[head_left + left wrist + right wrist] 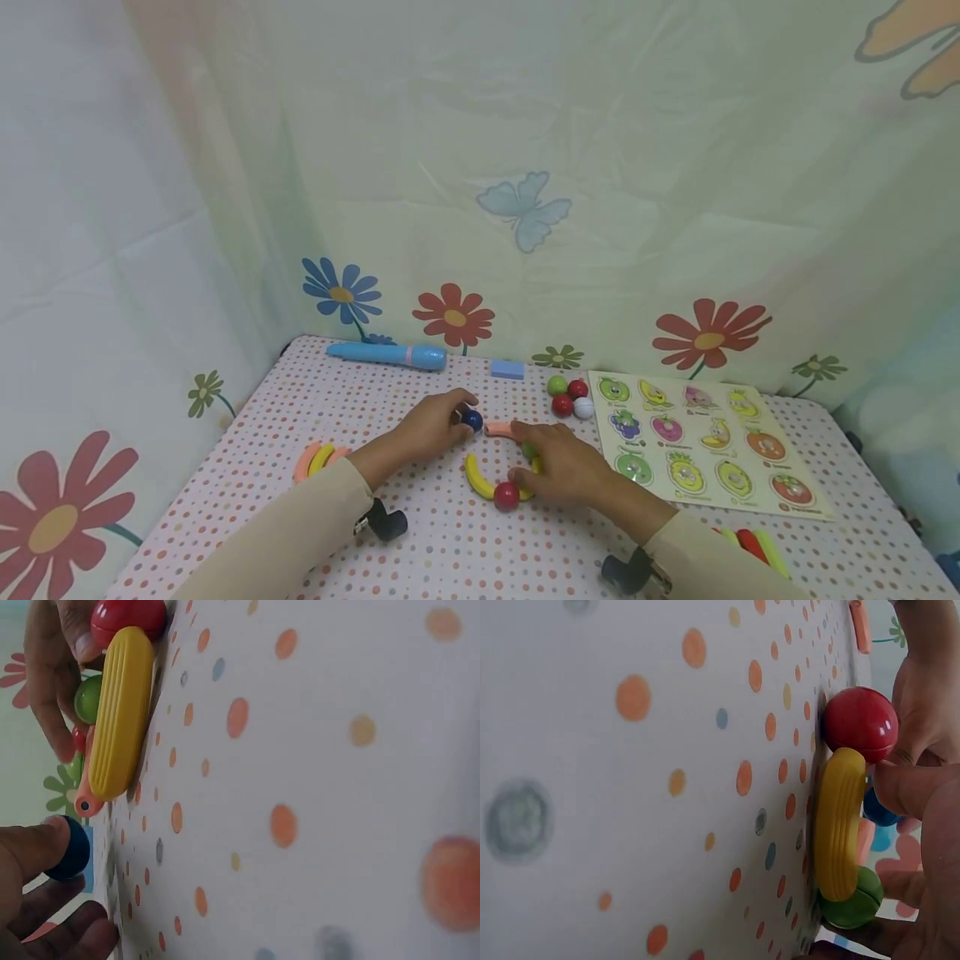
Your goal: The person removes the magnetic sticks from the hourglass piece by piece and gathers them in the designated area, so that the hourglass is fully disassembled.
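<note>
My left hand [435, 427] pinches a dark blue ball [472, 420] between thumb and fingers, just left of a pink toy rod [498, 428]. The rod belongs to a curved chain of rods and balls on the table. At the near end of that curve sits a red ball [507, 496], flanked by a curved yellow rod [478, 477] and a second yellow rod [838, 825]. That second rod leads up to a green ball [853, 900]. My right hand [562, 467] holds the chain's right side, thumb by the red ball, fingers around the green ball and pink rod.
Loose red, green and white balls [583, 407] lie beyond my right hand, beside a fruit picture board [660, 450]. Spare rods [321, 458] lie by the left forearm, more rods [752, 546] by the right. At the back are a blue tube [386, 354] and a blue block [507, 369].
</note>
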`<state>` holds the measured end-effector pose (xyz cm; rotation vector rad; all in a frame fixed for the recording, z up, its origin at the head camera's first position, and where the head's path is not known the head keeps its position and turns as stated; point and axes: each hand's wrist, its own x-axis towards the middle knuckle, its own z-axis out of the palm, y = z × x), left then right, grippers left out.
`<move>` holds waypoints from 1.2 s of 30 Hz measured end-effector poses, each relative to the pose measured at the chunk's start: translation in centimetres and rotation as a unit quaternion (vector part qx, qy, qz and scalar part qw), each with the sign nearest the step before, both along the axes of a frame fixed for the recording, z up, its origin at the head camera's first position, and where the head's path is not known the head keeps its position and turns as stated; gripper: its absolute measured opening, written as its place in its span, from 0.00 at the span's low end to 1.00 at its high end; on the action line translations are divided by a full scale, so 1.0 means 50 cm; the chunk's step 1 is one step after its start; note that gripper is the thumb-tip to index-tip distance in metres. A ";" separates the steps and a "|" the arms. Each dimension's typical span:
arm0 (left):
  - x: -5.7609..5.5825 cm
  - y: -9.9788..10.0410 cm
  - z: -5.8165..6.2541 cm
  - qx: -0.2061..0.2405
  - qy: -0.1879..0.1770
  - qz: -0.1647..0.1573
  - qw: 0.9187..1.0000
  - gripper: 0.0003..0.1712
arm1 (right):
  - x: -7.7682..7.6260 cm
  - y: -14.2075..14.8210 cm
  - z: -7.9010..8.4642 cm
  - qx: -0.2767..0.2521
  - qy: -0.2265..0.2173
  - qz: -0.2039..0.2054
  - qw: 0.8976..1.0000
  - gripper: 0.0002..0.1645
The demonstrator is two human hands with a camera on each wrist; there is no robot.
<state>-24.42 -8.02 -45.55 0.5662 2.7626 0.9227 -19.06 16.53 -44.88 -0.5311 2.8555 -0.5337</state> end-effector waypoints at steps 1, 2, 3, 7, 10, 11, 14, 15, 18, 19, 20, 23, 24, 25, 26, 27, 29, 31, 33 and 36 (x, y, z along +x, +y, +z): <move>-0.003 0.000 0.000 0.008 0.002 0.008 1.000 0.24 | -0.001 0.002 0.000 -0.007 -0.007 -0.004 1.000 0.46; -0.007 0.002 0.001 0.013 0.004 0.018 1.000 0.24 | -0.001 0.005 0.000 -0.013 -0.014 -0.005 1.000 0.48; -0.011 0.003 0.002 0.020 0.006 0.026 0.999 0.23 | -0.002 0.008 -0.001 -0.017 -0.021 -0.008 1.000 0.50; -0.028 0.008 0.007 0.051 0.009 0.050 0.997 0.20 | -0.002 0.013 0.001 -0.016 -0.041 -0.011 0.999 0.51; -0.041 0.013 0.007 0.061 0.013 0.065 0.996 0.21 | -0.002 0.014 0.006 -0.006 -0.044 -0.003 0.999 0.51; -0.045 0.015 0.007 0.063 0.013 0.070 0.995 0.21 | -0.002 0.014 0.008 -0.001 -0.044 -0.001 0.999 0.52; -0.056 0.021 0.003 0.063 0.015 0.082 0.995 0.21 | -0.003 0.015 0.010 0.011 -0.047 0.002 0.999 0.54; -0.059 0.023 0.002 0.064 0.014 0.084 0.994 0.21 | -0.003 0.015 0.012 0.013 -0.048 0.002 0.999 0.56; -0.067 0.027 -0.003 0.064 0.015 0.089 0.994 0.21 | -0.004 0.015 0.012 0.020 -0.047 0.003 0.999 0.58; -0.068 0.029 -0.004 0.062 0.015 0.091 0.994 0.21 | -0.004 0.015 0.012 0.021 -0.046 0.005 0.999 0.58; -0.070 0.030 -0.007 0.060 0.015 0.093 0.994 0.21 | -0.004 0.016 0.012 0.023 -0.044 0.007 0.999 0.59; -0.075 0.033 -0.012 0.054 0.013 0.103 0.993 0.20 | -0.003 0.016 0.012 0.027 -0.038 0.013 0.999 0.59; -0.077 0.035 -0.013 0.054 0.011 0.105 0.993 0.20 | -0.003 0.016 0.012 0.028 -0.036 0.016 0.999 0.58; -0.079 0.036 -0.013 0.054 0.010 0.108 0.993 0.20 | -0.002 0.017 0.012 0.029 -0.034 0.017 0.999 0.58; -0.080 0.038 -0.013 0.056 0.008 0.110 0.992 0.21 | -0.002 0.017 0.012 0.030 -0.032 0.019 0.999 0.58; -0.082 0.039 -0.013 0.057 0.008 0.113 0.992 0.21 | -0.001 0.017 0.013 0.029 -0.031 0.020 0.999 0.58; -0.085 0.042 -0.012 0.058 0.008 0.116 0.991 0.21 | -0.001 0.017 0.012 0.028 -0.030 0.022 0.999 0.59; -0.087 0.044 -0.012 0.056 0.008 0.120 0.991 0.21 | -0.001 0.017 0.010 0.028 -0.029 0.024 0.999 0.60; -0.089 0.045 -0.012 0.050 0.009 0.121 0.991 0.21 | -0.001 0.018 0.008 0.030 -0.029 0.026 0.999 0.60; -0.092 0.046 -0.013 0.045 0.008 0.122 0.992 0.21 | -0.002 0.019 0.006 0.035 -0.026 0.027 0.999 0.61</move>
